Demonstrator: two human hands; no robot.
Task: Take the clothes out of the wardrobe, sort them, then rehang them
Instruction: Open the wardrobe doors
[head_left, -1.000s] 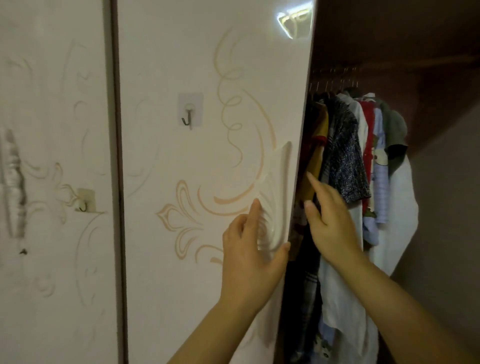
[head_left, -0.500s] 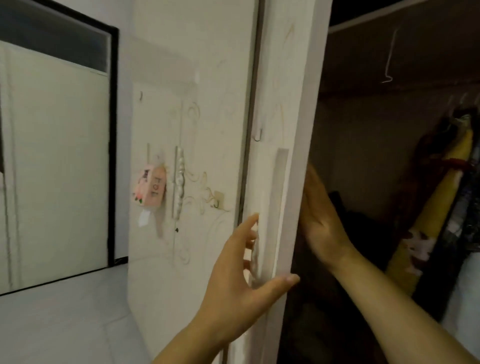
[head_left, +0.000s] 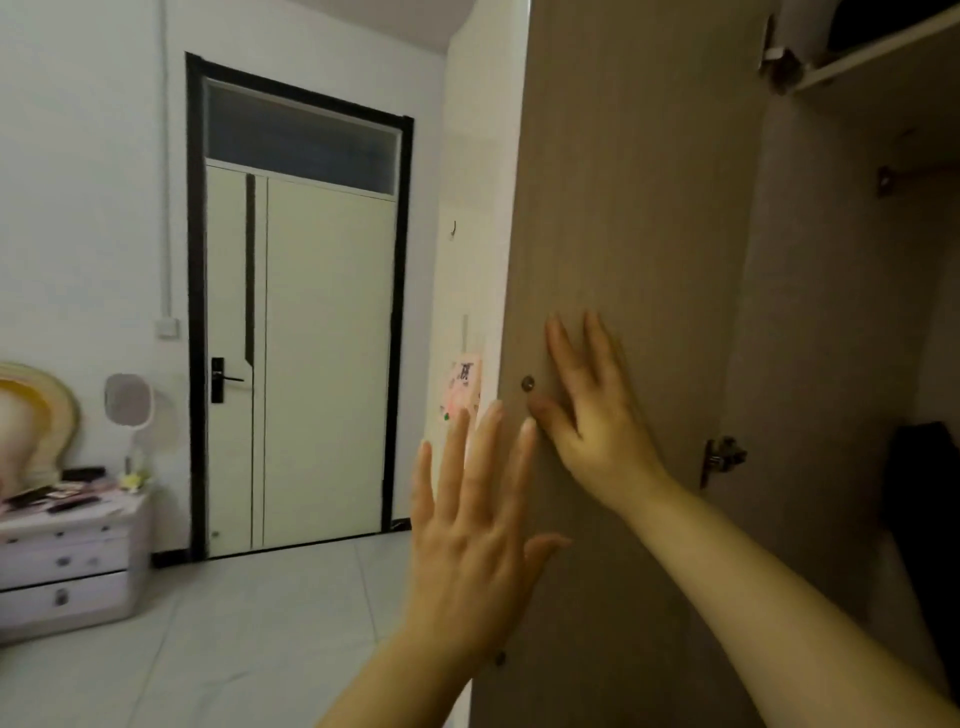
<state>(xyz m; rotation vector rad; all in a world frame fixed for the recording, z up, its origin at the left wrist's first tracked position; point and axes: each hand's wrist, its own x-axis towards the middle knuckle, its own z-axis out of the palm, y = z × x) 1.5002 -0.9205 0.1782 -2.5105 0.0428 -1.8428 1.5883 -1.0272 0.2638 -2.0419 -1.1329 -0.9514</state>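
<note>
Left hand (head_left: 467, 525): fingers straight and spread, holding nothing, raised beside the free edge of the open wardrobe door (head_left: 634, 208). Right hand (head_left: 592, 421): fingers straight, flat on the door's inner face. To its right, a hinge (head_left: 719, 460). Inside the wardrobe (head_left: 831, 312), a dark garment (head_left: 930, 493) lies low, well apart from both hands. Beyond: room door (head_left: 311, 338), dresser (head_left: 67, 566).

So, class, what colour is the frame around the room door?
Black; the door frame shows best in the head view.
</note>
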